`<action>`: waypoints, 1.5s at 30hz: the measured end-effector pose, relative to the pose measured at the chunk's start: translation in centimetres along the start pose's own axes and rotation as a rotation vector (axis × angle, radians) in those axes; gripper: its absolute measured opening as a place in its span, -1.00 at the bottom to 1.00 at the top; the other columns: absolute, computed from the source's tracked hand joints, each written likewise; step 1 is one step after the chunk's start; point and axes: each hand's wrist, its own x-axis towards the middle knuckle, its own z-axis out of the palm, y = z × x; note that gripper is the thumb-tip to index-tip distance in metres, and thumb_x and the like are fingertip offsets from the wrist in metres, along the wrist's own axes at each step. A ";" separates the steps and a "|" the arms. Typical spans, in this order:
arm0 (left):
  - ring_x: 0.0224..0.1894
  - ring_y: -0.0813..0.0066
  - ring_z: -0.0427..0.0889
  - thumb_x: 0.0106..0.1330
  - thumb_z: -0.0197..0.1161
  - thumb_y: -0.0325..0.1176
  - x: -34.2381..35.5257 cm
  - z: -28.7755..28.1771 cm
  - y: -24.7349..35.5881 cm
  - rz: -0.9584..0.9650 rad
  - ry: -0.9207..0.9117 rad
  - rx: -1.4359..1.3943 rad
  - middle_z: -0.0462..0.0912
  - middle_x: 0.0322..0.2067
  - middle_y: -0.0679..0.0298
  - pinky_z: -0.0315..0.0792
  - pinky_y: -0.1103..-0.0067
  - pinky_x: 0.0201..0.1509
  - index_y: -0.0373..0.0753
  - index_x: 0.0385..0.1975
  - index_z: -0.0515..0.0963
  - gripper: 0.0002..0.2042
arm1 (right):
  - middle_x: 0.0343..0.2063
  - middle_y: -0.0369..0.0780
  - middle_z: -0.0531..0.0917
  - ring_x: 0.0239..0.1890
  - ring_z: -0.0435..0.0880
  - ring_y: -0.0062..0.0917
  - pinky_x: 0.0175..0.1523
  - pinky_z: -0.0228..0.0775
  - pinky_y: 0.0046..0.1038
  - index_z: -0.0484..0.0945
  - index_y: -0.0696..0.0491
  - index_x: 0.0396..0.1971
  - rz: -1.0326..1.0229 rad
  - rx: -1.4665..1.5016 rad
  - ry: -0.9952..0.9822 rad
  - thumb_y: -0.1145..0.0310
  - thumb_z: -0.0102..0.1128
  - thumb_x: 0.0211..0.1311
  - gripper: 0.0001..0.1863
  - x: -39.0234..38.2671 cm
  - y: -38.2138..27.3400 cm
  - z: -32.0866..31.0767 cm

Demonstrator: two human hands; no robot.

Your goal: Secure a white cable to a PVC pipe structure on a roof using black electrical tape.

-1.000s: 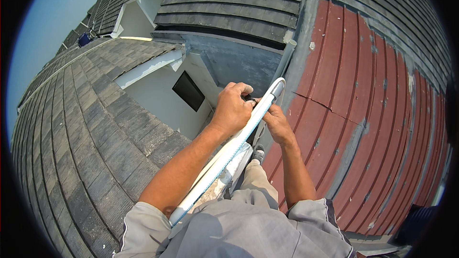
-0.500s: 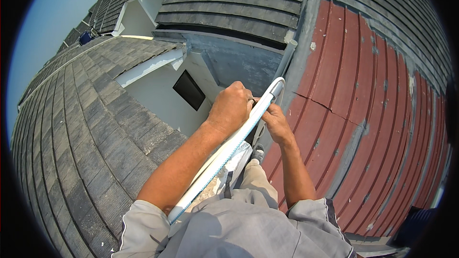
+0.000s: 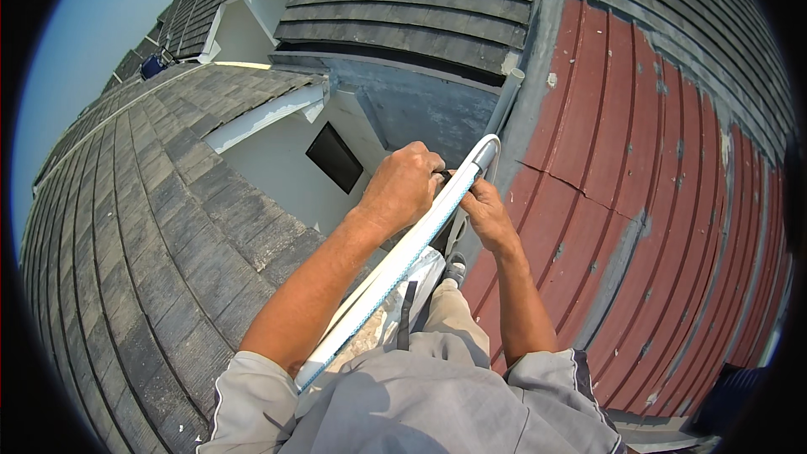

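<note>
My left hand (image 3: 405, 181) is closed, its fingertips pinched on a small black object (image 3: 442, 176) beside a long white hose-like length (image 3: 403, 256). This runs diagonally up from my waist and loops over at its top, where a short silver sleeve (image 3: 484, 155) shows. My right hand (image 3: 487, 214) is closed under and beside the white length, fingers at the same black object, partly hidden by it. A black strap (image 3: 406, 315) hangs by my waist over a pale, stained surface.
Grey tiled roof (image 3: 143, 227) slopes on my left, red ribbed metal roofing (image 3: 639, 269) with patched seams on my right. Ahead drops an opening with white walls and a dark window (image 3: 334, 156); a grey pipe (image 3: 504, 101) runs along its edge. My shoe (image 3: 455, 267) shows below my hands.
My left hand has curled its fingers tighter and risen very slightly at the black object. The black strap by my waist shows more clearly. My right hand is almost unmoved.
</note>
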 end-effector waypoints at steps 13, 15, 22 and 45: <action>-0.25 0.10 0.72 0.27 0.39 -0.39 -0.1 1.1 -2.6 0.067 0.035 0.041 0.70 -0.32 0.08 0.61 0.30 -0.08 -0.35 -0.31 0.74 -0.85 | -0.18 -0.28 0.68 -0.16 0.65 -0.60 -0.01 0.54 -0.45 0.62 0.16 0.03 -0.152 -0.305 0.146 0.35 0.28 0.47 -0.74 1.2 1.4 1.2; -0.27 0.11 0.72 0.27 0.37 -0.36 -0.1 1.8 -3.0 0.082 0.082 0.070 0.69 -0.34 0.08 0.62 0.31 -0.13 -0.35 -0.34 0.73 -0.84 | -0.20 -0.27 0.68 -0.18 0.65 -0.59 -0.03 0.55 -0.44 0.62 0.16 0.02 -0.217 -0.363 0.180 0.37 0.30 0.45 -0.74 1.3 1.9 1.7; -0.34 0.11 0.67 0.17 0.43 -0.32 -0.5 1.7 -3.2 0.147 0.173 0.098 0.62 -0.41 0.09 0.60 0.32 -0.19 -0.36 -0.47 0.63 -0.79 | -0.06 -0.15 0.62 -0.12 0.67 -0.43 -0.04 0.58 -0.37 0.61 0.20 -0.03 -0.419 -0.572 0.325 0.30 0.41 0.37 -0.67 1.5 1.9 3.6; -0.47 0.65 0.64 0.40 0.24 -0.48 0.7 0.2 -3.4 -0.398 -0.055 -1.026 0.67 -0.43 0.27 0.53 0.71 -0.46 -0.34 -0.36 0.61 -0.91 | -0.04 -0.32 0.67 0.07 0.58 -0.57 0.30 0.36 -0.37 0.54 0.09 0.26 -0.068 0.209 -0.018 0.11 0.29 0.47 -0.49 -0.6 2.1 -0.1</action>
